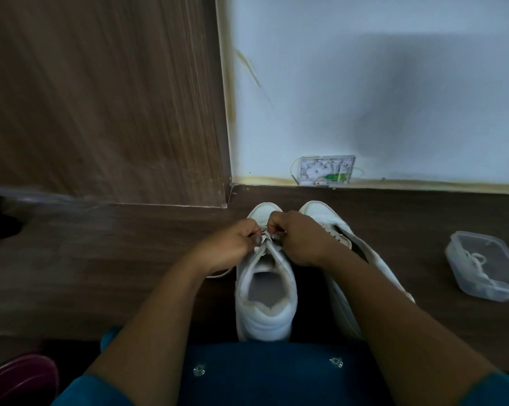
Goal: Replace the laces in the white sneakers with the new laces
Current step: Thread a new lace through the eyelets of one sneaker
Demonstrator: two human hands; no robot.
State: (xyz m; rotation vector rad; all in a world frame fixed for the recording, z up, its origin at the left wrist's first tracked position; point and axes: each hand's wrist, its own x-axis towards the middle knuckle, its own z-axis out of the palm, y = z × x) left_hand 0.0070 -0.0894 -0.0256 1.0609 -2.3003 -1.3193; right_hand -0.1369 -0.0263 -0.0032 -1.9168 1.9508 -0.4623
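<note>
**Working the lace near the toe of the first sneaker**

Left to right: a loose white lace tail (218, 274) trails out from under our left wrist. Our left hand (229, 244) and right hand (301, 240) are both clenched in a pinch on the flat white lace (264, 240). That's up at the toe-end eyelets of the white leather-look sneaker (266, 303) between our forearms.

Can't tell if this lace is old or new. We reckon the next move is drawing it through, so gentle, matched pulls.

Just beside our right hand sits the second white sneaker (325, 215), its eyelets looking bare. Well off to the right, a clear plastic tub (478, 237) holds a coiled white lace (478, 259). Nothing blocks us, though our knuckles hide the eyelets.
</note>
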